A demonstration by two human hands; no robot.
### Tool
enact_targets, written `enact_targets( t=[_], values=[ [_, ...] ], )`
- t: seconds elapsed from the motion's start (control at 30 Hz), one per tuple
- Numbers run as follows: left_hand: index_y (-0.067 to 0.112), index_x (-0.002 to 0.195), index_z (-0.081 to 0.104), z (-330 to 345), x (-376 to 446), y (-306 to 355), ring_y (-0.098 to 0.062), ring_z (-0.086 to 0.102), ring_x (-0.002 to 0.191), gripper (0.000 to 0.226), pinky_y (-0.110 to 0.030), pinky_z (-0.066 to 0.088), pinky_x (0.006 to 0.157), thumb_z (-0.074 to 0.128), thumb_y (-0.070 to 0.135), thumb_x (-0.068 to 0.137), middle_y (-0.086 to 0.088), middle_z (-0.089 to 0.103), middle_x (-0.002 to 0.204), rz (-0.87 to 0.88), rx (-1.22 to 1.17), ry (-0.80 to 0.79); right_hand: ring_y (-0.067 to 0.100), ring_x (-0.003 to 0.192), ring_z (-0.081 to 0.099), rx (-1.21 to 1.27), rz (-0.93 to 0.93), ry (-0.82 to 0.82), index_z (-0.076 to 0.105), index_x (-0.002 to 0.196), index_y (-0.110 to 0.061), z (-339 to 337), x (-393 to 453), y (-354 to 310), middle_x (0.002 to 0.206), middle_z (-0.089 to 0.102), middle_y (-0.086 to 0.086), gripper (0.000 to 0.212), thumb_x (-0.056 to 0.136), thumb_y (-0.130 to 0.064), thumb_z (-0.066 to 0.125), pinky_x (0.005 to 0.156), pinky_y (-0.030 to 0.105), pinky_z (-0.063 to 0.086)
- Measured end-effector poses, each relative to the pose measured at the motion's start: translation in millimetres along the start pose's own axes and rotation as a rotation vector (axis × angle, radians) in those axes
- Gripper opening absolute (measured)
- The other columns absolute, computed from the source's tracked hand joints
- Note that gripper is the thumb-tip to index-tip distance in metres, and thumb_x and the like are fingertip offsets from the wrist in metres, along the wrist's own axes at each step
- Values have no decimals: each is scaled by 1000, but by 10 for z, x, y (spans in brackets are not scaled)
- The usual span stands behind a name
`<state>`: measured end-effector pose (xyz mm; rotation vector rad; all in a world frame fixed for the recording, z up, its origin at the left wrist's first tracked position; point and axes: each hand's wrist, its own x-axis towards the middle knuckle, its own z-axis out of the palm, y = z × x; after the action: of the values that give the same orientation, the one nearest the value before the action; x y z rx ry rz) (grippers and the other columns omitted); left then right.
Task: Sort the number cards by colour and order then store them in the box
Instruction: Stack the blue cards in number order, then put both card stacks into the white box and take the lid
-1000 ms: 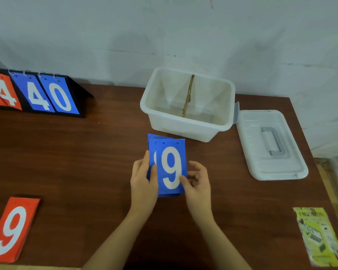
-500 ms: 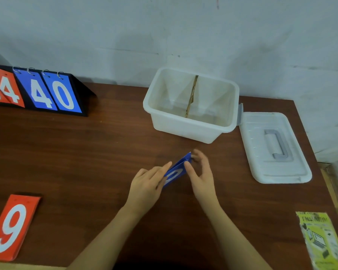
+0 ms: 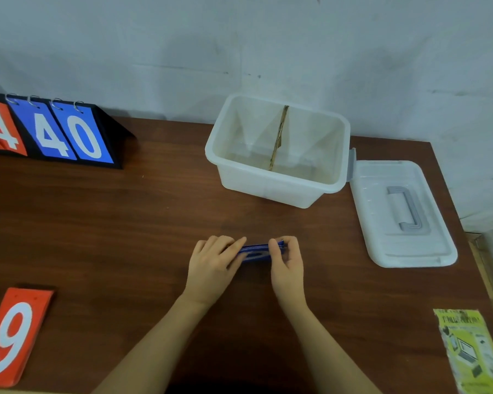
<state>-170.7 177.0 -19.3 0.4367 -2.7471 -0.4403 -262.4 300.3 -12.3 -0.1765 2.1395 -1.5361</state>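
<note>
**Two hands held a stack of blue number cards on edge above a wooden tabletop**

Seen from a head-worn camera looking down, a person's two bare arms reached in from the 6 o'clock edge toward the middle of a dark brown tabletop (image 3: 125,223). The left hand (image 3: 212,264) and the right hand (image 3: 286,261) met at the centre, each with a closed grip on one end of a stack of blue cards (image 3: 256,251). The stack was tipped nearly edge-on to the camera, so only a thin blue strip and a sliver of a white numeral showed between the hands. The left fingers curled over the stack's left end; the right thumb and fingers pinched its right end. Whether the stack touched the wood could not be told.

At 1 o'clock from the hands, near the wall, stood a translucent white box (image 3: 279,183), open, with a thin brown divider (image 3: 278,137) upright across its middle. Its white lid (image 3: 402,240) lay flat just beside it at 2 o'clock, grey handle facing up.

At 10 o'clock, well apart from the hands, stood a black flip scoreboard (image 3: 108,132) showing a red 4, then a blue 4 and 0. At 8 o'clock, by the near edge, a stack of red cards (image 3: 15,336) lay flat with a white 9 on top. At 4 o'clock, in the near right corner, lay a yellow-green leaflet (image 3: 467,356)
</note>
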Motion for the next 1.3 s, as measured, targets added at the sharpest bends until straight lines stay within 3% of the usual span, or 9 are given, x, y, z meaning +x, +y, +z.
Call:
enact_targets(
  t=[0.13,0.23,0.37,0.5,0.63,0.8,0.93,1.07,1.3],
  values=[
    [14,115,63,18,-71,-61,-14,60,88,41,-26,45,74,71,25,77,-3,63,100,-199,-95,-19,1,93,57,-15,-32,-11,49,108,-25,-3,-11,-36,98,57,-11,13,95,-24,49,77,16,47],
    [14,128,52,-20,-96,-15,-5,49,102,41,-20,41,84,59,18,88,2,51,116,-462,-335,15,0,90,57,-74,-12,-45,53,99,-29,16,0,-57,93,59,-10,11,98,-29,42,75,15,43],
    [15,123,49,10,-40,126,-2,47,102,29,-6,38,73,48,16,94,5,45,118,-666,-468,42,-1,94,54,-33,41,-95,51,103,-27,48,-35,-56,98,57,-11,21,101,-31,32,75,16,40],
    [16,119,52,34,-29,139,-4,48,103,26,-13,41,83,47,15,94,2,41,122,-597,-436,26,2,106,51,-72,34,-204,44,113,-28,3,-48,4,116,48,-9,18,100,-18,36,84,15,39],
    [11,115,59,40,-75,73,-7,44,106,25,-23,45,92,51,13,91,-5,45,120,-484,-325,40,0,104,49,-210,-8,-131,48,114,-24,-65,-36,52,122,39,-8,27,97,-6,39,80,7,39],
    [8,113,61,7,-107,68,-9,50,101,24,-23,46,88,52,11,91,-4,51,112,-391,-318,56,-4,98,53,-148,-25,37,48,113,-27,-95,-107,61,106,54,-15,32,93,-2,47,79,8,42],
    [10,112,63,7,-131,71,-8,52,96,25,-20,46,82,55,13,89,-4,56,109,-362,-257,12,1,97,56,-196,22,115,52,112,-23,-68,-114,100,102,56,-13,25,92,-7,52,92,23,47],
    [8,101,68,-40,-42,-3,-14,60,82,27,-21,50,68,72,7,74,-5,63,94,-160,-70,9,4,99,55,-170,82,126,51,112,-23,-19,-95,77,104,56,-10,23,93,-9,50,94,28,48],
    [17,129,43,-236,19,-33,-5,62,74,65,-21,50,66,75,17,72,5,67,91,185,48,-68,1,102,57,-163,-83,-21,56,108,-29,-110,-142,-148,105,61,-13,29,92,-6,50,92,21,48]
  ],
)
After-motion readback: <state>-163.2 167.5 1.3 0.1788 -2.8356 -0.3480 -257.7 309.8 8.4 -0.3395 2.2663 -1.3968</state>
